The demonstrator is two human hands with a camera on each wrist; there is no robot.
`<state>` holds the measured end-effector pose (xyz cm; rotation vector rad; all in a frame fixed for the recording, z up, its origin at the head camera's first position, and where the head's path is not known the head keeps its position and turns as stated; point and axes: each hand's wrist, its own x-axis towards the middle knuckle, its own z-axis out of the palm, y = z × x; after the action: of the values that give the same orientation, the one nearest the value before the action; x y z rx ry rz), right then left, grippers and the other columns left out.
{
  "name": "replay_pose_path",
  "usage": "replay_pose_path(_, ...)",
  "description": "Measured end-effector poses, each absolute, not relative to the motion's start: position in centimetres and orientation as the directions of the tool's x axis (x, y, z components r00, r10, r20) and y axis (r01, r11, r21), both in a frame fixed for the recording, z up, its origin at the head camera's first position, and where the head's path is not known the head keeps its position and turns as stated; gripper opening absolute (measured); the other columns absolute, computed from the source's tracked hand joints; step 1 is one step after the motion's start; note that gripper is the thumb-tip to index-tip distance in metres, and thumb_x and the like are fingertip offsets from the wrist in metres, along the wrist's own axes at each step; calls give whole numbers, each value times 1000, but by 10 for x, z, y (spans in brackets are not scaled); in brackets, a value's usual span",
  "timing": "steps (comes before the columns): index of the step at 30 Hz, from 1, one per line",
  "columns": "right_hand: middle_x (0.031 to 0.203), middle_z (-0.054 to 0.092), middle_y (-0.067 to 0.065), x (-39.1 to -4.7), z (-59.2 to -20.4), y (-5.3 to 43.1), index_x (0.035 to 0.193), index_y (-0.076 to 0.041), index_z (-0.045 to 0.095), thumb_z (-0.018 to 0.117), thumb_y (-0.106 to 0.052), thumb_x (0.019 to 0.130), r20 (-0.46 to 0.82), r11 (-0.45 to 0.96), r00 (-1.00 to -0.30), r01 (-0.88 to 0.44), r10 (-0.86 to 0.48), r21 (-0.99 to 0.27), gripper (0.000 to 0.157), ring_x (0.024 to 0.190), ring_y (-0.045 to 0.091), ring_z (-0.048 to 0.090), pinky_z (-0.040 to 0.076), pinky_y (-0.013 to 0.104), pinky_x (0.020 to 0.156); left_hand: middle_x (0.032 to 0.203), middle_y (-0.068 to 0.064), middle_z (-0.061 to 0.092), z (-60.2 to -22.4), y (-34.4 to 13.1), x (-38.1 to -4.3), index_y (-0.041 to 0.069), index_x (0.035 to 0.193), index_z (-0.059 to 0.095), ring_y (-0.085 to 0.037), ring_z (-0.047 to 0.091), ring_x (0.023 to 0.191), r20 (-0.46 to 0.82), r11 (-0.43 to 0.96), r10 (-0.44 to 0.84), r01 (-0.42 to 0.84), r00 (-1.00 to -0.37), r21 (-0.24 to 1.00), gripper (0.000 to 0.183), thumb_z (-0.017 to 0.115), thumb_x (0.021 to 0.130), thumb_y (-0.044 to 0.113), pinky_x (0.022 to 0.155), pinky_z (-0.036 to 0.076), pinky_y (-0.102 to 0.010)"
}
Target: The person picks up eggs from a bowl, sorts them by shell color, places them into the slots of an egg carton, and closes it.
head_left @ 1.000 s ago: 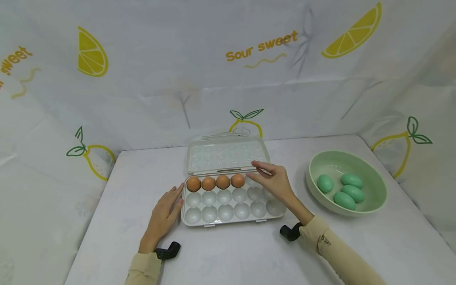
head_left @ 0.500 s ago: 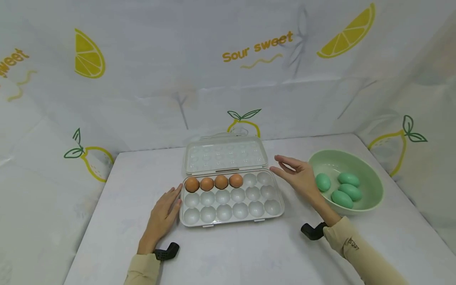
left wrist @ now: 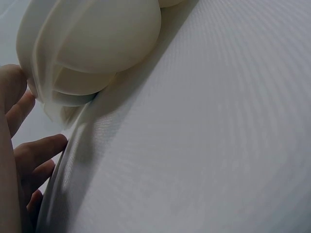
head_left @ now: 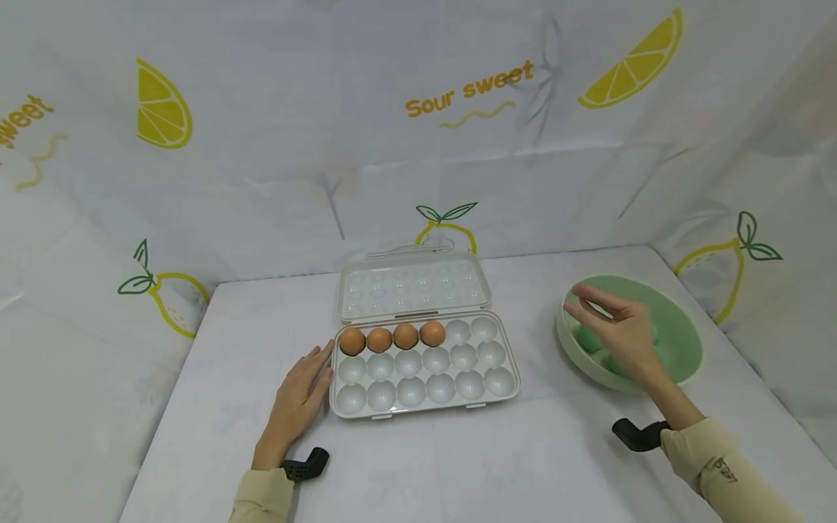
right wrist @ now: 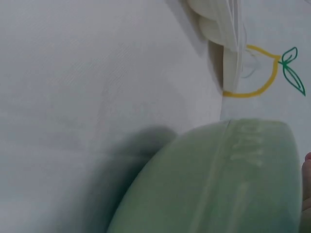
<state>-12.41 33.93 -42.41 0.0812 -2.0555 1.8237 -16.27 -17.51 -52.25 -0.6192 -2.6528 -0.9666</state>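
Note:
A white plastic egg tray [head_left: 411, 390] lies with its clear lid [head_left: 413, 287] folded back. Several brown eggs [head_left: 405, 335] fill the left part of its back row; the other cups hold nothing. My left hand [head_left: 297, 403] rests on the table with straight fingers touching the tray's left end. In the left wrist view its fingers [left wrist: 43, 148] are by the tray's rounded underside. Over a pale green bowl [head_left: 680, 341] hovers my right hand [head_left: 621, 330], thumb and fingers apart and holding nothing. It partly hides the green eggs [head_left: 586, 338] inside.
A white cloth covers the table [head_left: 418, 472], and a lemon-printed sheet [head_left: 281, 145] hangs behind and at both sides. The bowl's outer wall [right wrist: 218, 184] takes up the lower right wrist view. Between tray and bowl lies a stretch of tablecloth [head_left: 536, 327].
My right hand has moved right, from the back row of the tray to above the green bowl. My left hand stays at the tray's end. The eggs keep their places.

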Motion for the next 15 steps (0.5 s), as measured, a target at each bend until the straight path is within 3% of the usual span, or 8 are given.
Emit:
replay_pose_path(10, 111, 78, -18, -105, -433, 373, 127, 16, 64, 76, 5, 87, 262, 283, -928, -185, 265, -941, 43, 107, -7, 70, 56, 10, 90, 151, -12, 57, -523, -176, -162, 12, 153, 48, -42, 51, 141, 366, 692, 303, 467, -880, 550, 49, 54, 104, 18, 121, 35, -61)
replay_pose_path(15, 108, 73, -30, -101, -435, 379, 129, 8, 66, 78, -7, 89, 199, 426, -939, -63, 282, -903, 45, 104, -13, 68, 55, 4, 85, 151, -13, 57, -523, -175, -162, 12, 153, 49, -42, 51, 141, 366, 694, 301, 465, -881, 549, 49, 54, 105, 18, 121, 34, -60)
